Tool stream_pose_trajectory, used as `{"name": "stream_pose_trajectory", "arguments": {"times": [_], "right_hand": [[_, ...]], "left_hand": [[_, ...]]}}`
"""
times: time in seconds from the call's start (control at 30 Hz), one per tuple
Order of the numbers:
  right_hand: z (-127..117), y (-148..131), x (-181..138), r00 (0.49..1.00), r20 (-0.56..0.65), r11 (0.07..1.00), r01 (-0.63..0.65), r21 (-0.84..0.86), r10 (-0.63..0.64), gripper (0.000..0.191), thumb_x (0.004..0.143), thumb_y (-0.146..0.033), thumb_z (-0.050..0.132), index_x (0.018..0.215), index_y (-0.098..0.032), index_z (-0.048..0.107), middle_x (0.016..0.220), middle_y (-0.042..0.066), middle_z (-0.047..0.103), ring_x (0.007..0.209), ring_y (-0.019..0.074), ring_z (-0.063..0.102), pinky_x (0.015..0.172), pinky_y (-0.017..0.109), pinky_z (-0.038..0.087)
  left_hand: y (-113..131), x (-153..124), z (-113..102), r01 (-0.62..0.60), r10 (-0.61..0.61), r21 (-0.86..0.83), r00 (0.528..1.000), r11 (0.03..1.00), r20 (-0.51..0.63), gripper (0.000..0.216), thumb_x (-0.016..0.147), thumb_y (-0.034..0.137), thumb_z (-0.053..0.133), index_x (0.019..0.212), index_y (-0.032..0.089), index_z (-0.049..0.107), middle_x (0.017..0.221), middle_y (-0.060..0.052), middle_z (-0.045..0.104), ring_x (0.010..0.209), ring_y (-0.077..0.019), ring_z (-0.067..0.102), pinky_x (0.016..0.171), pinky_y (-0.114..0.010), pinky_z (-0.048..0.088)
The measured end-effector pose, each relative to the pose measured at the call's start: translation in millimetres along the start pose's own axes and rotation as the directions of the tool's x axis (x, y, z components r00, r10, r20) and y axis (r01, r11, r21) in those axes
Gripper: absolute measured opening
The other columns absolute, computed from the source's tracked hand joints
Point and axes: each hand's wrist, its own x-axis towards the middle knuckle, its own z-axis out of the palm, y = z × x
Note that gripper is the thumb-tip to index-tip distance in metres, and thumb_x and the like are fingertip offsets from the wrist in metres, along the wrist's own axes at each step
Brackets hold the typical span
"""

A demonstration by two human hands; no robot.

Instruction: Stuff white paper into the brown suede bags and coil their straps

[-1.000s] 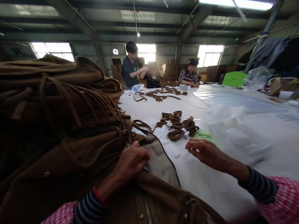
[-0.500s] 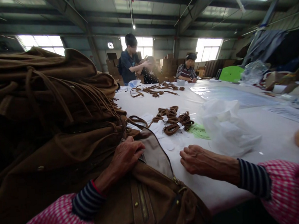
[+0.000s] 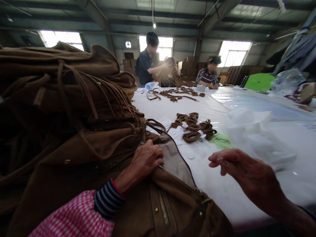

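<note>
My left hand point(image 3: 146, 159) grips the open top edge of a brown suede bag point(image 3: 149, 198) lying in front of me, its grey lining point(image 3: 175, 165) showing. My right hand point(image 3: 246, 171) hovers above the white table point(image 3: 223, 191), fingers curled loosely with thumb and forefinger close together; whether anything sits between them is unclear. A heap of coiled brown straps point(image 3: 195, 127) lies beyond my right hand, among small white round pieces point(image 3: 188, 153).
A tall stack of brown fringed bags point(image 3: 59, 103) fills the left. Crumpled white plastic bags point(image 3: 254, 133) and a green slip point(image 3: 221, 140) lie at right. More straps point(image 3: 177, 94) sit farther back, where three people point(image 3: 150, 62) work. Green board point(image 3: 259, 82) at far right.
My right hand has lifted off the table and moved right, its fingers loosening from a fist. My left hand keeps its grip on the bag. The view has shifted slightly.
</note>
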Motion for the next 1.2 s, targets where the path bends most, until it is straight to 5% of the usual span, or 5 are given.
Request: {"name": "stream_pose_trajectory", "arguments": {"times": [0.1, 0.33, 0.57, 0.8, 1.2], "right_hand": [[0, 8, -6, 0.999, -0.037, 0.999, -0.018, 0.027, 0.019, 0.006, 0.1, -0.027, 0.058, 0.102, -0.025, 0.064, 0.099, 0.002, 0.074, 0.08, 0.0147, 0.068, 0.069, 0.024, 0.055], [-6, 45, -14, 0.867, 0.492, 0.987, -0.139, 0.082, 0.082, 0.013, 0.097, -0.021, 0.056, 0.098, -0.02, 0.068, 0.109, 0.007, 0.071, 0.097, 0.0192, 0.067, 0.082, 0.03, 0.053], [-29, 45, 8, 0.778, 0.561, 0.939, -0.343, 0.007, 0.281, 0.024, 0.091, -0.035, 0.064, 0.108, -0.021, 0.075, 0.108, 0.005, 0.073, 0.095, 0.0215, 0.065, 0.081, 0.033, 0.05], [9, 11, 33, 0.896, 0.425, 0.991, -0.101, -0.087, 0.128, 0.018, 0.098, -0.032, 0.058, 0.097, -0.021, 0.073, 0.087, 0.001, 0.067, 0.07, 0.0129, 0.053, 0.063, 0.027, 0.038], [98, -49, 45, 0.673, 0.735, 0.916, 0.341, -0.212, -0.081, 0.009, 0.092, -0.016, 0.058, 0.083, -0.017, 0.06, 0.091, 0.004, 0.064, 0.074, 0.0154, 0.053, 0.065, 0.03, 0.033]], "left_hand": [[2, -1, -7, -0.037, 0.033, 0.057, 0.997, 0.998, 0.077, 0.004, 0.088, 0.028, 0.073, 0.092, 0.025, 0.072, 0.095, -0.001, 0.067, 0.102, -0.0241, 0.053, 0.079, -0.033, 0.037], [7, 0, 0, -0.108, 0.097, 0.256, 0.994, 0.961, 0.053, 0.007, 0.094, 0.018, 0.06, 0.093, 0.02, 0.067, 0.099, -0.007, 0.066, 0.101, -0.0273, 0.052, 0.079, -0.038, 0.039], [20, 4, 4, -0.152, 0.159, 0.384, 0.987, 0.911, 0.012, 0.013, 0.091, 0.008, 0.054, 0.086, 0.016, 0.063, 0.086, -0.01, 0.064, 0.095, -0.0326, 0.054, 0.069, -0.042, 0.04], [7, 2, 18, -0.146, 0.162, 0.397, 0.987, 0.906, -0.006, 0.013, 0.092, 0.011, 0.051, 0.095, 0.016, 0.062, 0.092, -0.011, 0.062, 0.098, -0.0317, 0.051, 0.071, -0.041, 0.043], [2, -3, 10, -0.039, 0.043, 0.192, 0.999, 0.981, -0.017, 0.011, 0.096, 0.025, 0.054, 0.099, 0.018, 0.062, 0.096, -0.007, 0.062, 0.095, -0.0246, 0.052, 0.073, -0.034, 0.041]]}}
